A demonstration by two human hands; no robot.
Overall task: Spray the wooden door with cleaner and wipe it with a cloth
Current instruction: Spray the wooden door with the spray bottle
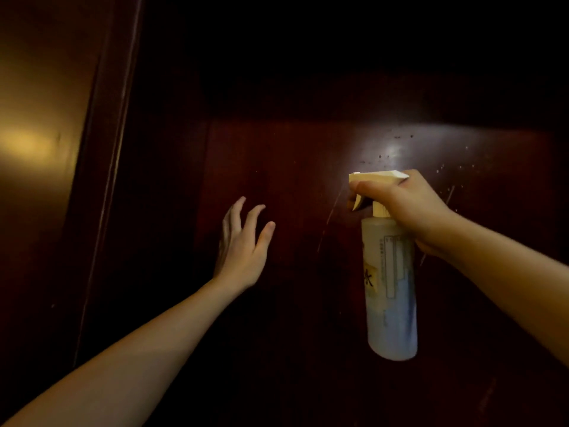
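Two bare forearms, lower frame. Right hand: fingers wrapped round spray bottle, centre right. Left hand: fingers spread, empty, near wooden door. Droplets and runs upper right: spraying begun. No cloth visible; wiping apparently remains.

The door is seen as dark reddish wood, polished to a gloss, with droplets and thin runs caught in a bright reflection. The bottle appears to be translucent matt plastic with a paper label; its trigger head is opaque cream plastic.
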